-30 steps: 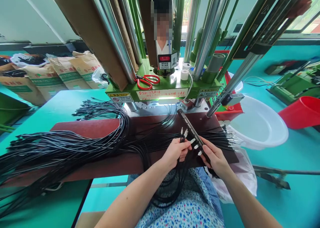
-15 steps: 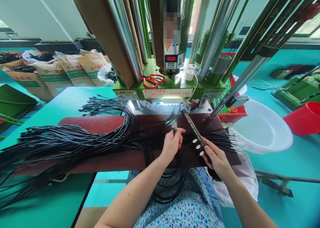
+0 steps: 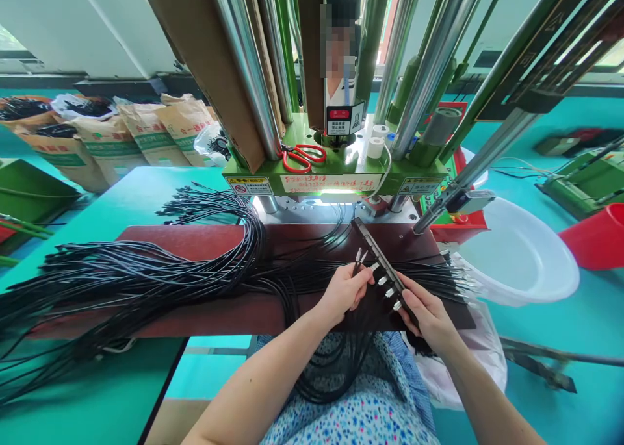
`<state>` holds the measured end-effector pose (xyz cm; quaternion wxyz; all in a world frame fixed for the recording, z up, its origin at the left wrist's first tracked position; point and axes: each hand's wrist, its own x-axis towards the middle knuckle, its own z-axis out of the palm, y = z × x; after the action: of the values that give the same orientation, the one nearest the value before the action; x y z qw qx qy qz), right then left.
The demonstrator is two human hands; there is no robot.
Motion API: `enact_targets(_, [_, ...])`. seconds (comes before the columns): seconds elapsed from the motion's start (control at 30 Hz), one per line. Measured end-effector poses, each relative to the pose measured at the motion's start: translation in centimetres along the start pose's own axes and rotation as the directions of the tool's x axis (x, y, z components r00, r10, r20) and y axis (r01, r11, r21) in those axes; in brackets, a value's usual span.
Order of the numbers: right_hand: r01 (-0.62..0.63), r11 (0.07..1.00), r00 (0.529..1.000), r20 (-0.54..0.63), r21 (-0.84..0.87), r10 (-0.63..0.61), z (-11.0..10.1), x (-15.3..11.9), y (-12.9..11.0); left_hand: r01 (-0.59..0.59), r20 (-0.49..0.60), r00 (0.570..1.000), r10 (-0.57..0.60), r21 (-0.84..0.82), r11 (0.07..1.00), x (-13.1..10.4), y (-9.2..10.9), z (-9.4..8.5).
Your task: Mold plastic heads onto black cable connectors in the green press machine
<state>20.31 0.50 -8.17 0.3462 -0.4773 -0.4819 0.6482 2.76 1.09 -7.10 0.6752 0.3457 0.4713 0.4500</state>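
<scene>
My left hand [image 3: 347, 290] is closed on thin black cables, whose silvery connector ends [image 3: 359, 256] poke up above the fingers. Its fingertips are right beside a long dark metal bar [image 3: 374, 249]. The lower part of that bar lies in my right hand [image 3: 425, 307], thumb on top. Several silvery plugs [image 3: 386, 287] stick out along the bar's left side. Loops of black cable [image 3: 322, 393] hang below my left hand over my lap. A thick bundle of black cables [image 3: 205, 263] covers the left of the brown board [image 3: 160, 234].
The green press [image 3: 273, 165] stands behind the board, with red-handled scissors [image 3: 303, 158] on its ledge. A white basin [image 3: 531, 256] and a red bucket [image 3: 599, 237] are at the right. Paper sacks [image 3: 107, 139] line the back left. A person is partly visible behind the press.
My left hand has moved right with its cables, up to the bar. One more plug shows along the bar, by my left fingertips. My right hand keeps its hold.
</scene>
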Motion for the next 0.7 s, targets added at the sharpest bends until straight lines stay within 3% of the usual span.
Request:
enact_targets(0.2, [0.025, 0.992, 0.999, 0.048, -0.121, -0.02, 0.3, 0.1, -0.2, 0.01, -0.033, 0.999, -0.011, -0.025, 1.0, 0.0, -0.3, -0.1])
enact_targets(0.33, [0.04, 0.989, 0.998, 0.052, -0.14, -0.033, 0.6, 0.0, -0.3, -0.051, -0.106, 0.993, 0.059, 0.076, 0.996, 0.0, -0.4, -0.3])
enact_targets(0.43, [0.032, 0.996, 0.999, -0.008, -0.087, -0.033, 0.4, -0.1, -0.1, -0.194, -0.23, 0.943, 0.242, 0.211, 0.958, 0.1, -0.2, -0.8])
enact_targets(0.53, [0.001, 0.999, 0.998, -0.065, -0.041, -0.004, 0.2, -0.1, 0.0, -0.297, -0.326, 0.879, 0.348, 0.196, 0.935, 0.2, 0.0, -1.3])
enact_targets(0.6, [-0.017, 1.0, 0.997, -0.074, -0.021, 0.016, 0.1, -0.2, 0.0, -0.298, -0.335, 0.888, 0.316, 0.105, 0.949, 0.2, -0.1, -1.3])
enact_targets(0.7, [0.01, 1.0, 1.0, -0.025, -0.026, -0.01, 0.0, -0.2, -0.1, -0.219, -0.223, 0.951, 0.214, 0.005, 0.976, 0.1, -0.1, -1.1])
